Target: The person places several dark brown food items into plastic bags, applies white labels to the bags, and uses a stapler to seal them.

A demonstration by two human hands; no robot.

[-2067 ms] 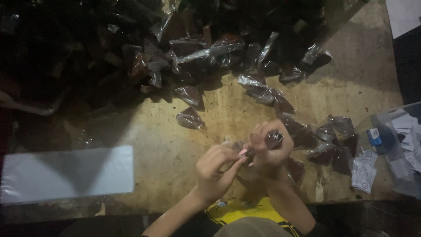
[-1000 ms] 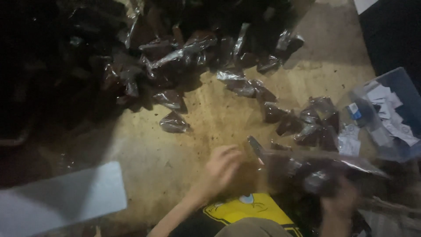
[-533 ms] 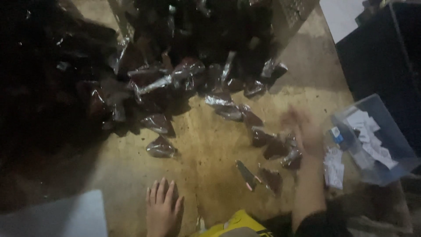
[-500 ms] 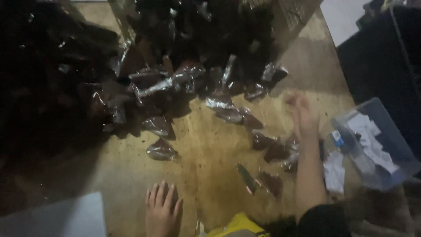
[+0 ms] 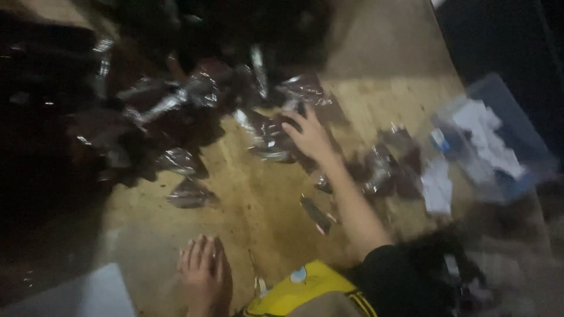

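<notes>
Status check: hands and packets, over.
Right hand open, reaching onto dark plastic packet. Left hand flat on wooden table, empty. Nothing blocking the reach.

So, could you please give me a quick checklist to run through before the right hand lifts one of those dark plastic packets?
1. Right hand at the packet pile: ok, its fingers are spread over a dark packet.
2. Grip closed on that packet: cannot tell, the picture is blurred.
3. Left hand out of the way: ok, flat on the wooden table near the edge.
4. Loose packets beside the right forearm: not ok, they lie close under it.
5. Clear bin of paper slips: ok, apart from both hands.
</notes>
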